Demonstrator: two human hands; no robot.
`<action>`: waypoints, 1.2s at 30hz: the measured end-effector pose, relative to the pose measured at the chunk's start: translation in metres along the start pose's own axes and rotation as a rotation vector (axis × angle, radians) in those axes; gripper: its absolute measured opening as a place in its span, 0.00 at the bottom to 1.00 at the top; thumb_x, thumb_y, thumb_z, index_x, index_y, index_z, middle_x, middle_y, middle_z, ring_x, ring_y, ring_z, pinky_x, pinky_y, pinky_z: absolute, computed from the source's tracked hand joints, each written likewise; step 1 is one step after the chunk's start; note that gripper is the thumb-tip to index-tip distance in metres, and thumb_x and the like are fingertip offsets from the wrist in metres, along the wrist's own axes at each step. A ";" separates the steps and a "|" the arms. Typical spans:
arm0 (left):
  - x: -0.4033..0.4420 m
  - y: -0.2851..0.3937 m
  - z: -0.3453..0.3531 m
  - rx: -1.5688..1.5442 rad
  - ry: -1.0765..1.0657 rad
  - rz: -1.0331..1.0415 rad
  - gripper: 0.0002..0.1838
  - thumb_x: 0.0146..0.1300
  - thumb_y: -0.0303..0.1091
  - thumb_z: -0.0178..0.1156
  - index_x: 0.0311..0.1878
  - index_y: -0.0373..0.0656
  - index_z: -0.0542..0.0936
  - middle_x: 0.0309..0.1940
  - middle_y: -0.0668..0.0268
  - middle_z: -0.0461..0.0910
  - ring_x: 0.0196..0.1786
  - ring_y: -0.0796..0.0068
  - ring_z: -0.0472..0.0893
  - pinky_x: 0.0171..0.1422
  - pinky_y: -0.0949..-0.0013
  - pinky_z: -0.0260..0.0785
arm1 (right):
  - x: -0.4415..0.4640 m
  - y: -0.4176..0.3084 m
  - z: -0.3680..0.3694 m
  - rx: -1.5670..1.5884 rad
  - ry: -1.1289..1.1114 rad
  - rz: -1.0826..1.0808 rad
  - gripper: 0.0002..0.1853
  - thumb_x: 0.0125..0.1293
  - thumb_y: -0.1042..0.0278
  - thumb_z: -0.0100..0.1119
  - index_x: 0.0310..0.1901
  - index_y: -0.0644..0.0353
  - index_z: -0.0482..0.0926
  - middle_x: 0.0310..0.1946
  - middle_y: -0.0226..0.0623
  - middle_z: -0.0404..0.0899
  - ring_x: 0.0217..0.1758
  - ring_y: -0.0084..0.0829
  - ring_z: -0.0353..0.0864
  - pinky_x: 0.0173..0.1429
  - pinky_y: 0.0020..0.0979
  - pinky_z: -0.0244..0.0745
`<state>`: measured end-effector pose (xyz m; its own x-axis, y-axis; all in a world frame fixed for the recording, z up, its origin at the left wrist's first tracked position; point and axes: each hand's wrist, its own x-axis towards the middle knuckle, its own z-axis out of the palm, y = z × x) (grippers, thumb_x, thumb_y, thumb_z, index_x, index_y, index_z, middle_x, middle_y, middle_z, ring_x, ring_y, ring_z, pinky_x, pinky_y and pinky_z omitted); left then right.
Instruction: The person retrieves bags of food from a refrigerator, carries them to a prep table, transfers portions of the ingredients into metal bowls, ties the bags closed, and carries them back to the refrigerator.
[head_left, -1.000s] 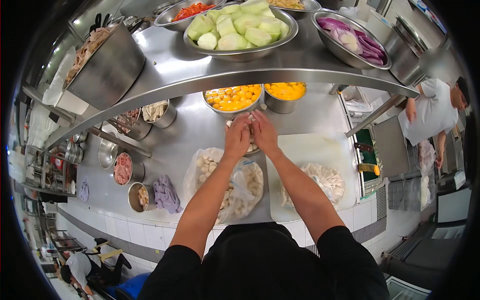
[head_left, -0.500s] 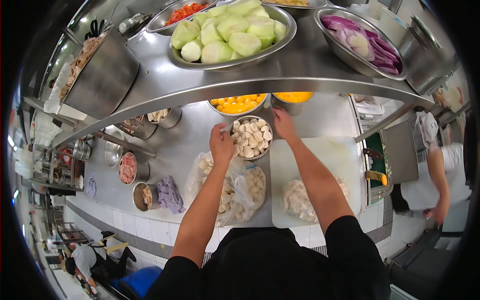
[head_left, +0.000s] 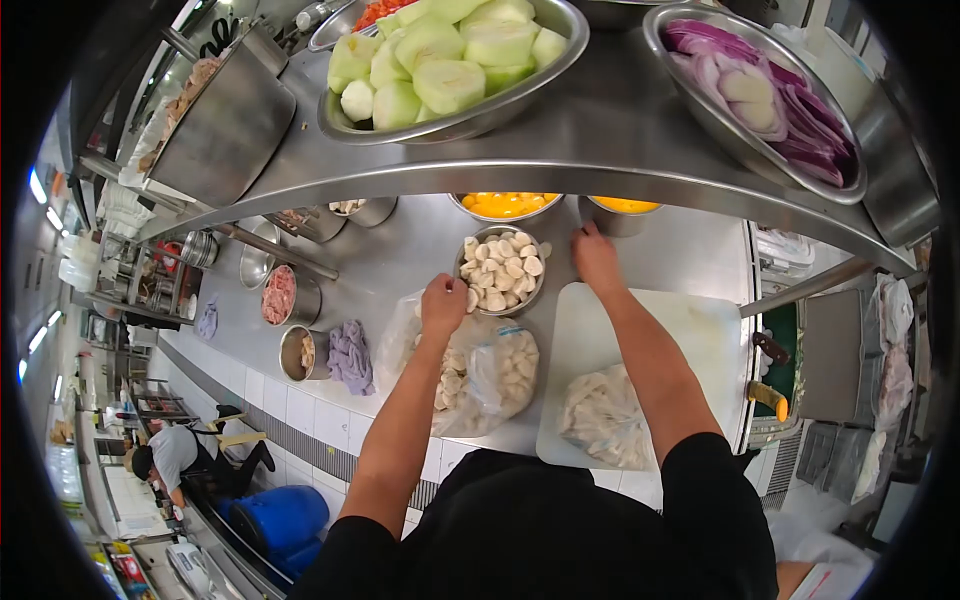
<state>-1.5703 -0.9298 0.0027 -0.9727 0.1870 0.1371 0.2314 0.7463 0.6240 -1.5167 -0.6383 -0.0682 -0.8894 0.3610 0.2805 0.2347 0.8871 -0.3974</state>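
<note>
A round metal bowl heaped with pale rounded pieces, which look like halved mushrooms, stands on the steel counter. My left hand is beside its lower left rim with fingers curled together; whether they touch the rim is unclear. My right hand is to the bowl's right, fingers bent inward, just in front of a metal pot of yellow liquid; its fingertips are partly hidden. Under my left forearm lies an open clear plastic bag of similar pale pieces. Another filled bag rests on the white cutting board.
A steel shelf crosses above, bearing trays of peeled green vegetable chunks and sliced red onion. Egg yolks fill a bowl behind. Leftward are a pot of pink meat and a purple cloth. A person crouches at far left.
My left hand has lowered along the bowl's left rim, fingers now curled. My right hand has shifted away from the bowl towards the right. The view has moved, and the person at right has mostly left it.
</note>
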 end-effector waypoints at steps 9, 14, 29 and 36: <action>0.046 -0.056 -0.016 -0.328 -0.094 -0.323 0.13 0.60 0.37 0.58 0.30 0.34 0.80 0.20 0.57 0.80 0.22 0.67 0.83 0.27 0.64 0.75 | -0.035 -0.052 -0.025 0.122 -0.140 -0.166 0.16 0.62 0.65 0.58 0.52 0.48 0.81 0.54 0.40 0.77 0.53 0.46 0.82 0.54 0.45 0.80; 0.081 -0.081 -0.041 -0.201 -0.138 -0.289 0.11 0.60 0.34 0.57 0.31 0.34 0.79 0.23 0.59 0.81 0.22 0.69 0.82 0.25 0.66 0.77 | -0.025 -0.087 0.001 0.019 -0.380 -0.167 0.15 0.62 0.64 0.59 0.51 0.47 0.82 0.54 0.39 0.77 0.53 0.45 0.82 0.56 0.44 0.80; 0.115 -0.212 -0.148 -0.845 0.125 -0.595 0.10 0.64 0.32 0.55 0.38 0.33 0.77 0.32 0.61 0.81 0.29 0.72 0.82 0.29 0.69 0.81 | 0.059 -0.324 0.013 0.602 -0.417 -0.087 0.18 0.58 0.61 0.64 0.51 0.56 0.83 0.41 0.47 0.84 0.44 0.46 0.83 0.50 0.40 0.76; 0.097 -0.214 -0.157 -1.012 0.235 -0.665 0.12 0.69 0.37 0.57 0.44 0.37 0.76 0.33 0.65 0.78 0.31 0.75 0.80 0.30 0.72 0.74 | 0.100 -0.399 0.058 0.537 -0.387 -0.100 0.24 0.60 0.54 0.63 0.55 0.58 0.81 0.45 0.47 0.85 0.46 0.43 0.84 0.53 0.36 0.77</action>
<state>-1.7164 -1.1720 0.0030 -0.9002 -0.2371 -0.3653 -0.3235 -0.1975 0.9254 -1.7225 -0.9727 0.0679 -0.9968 0.0665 0.0444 0.0053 0.6087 -0.7934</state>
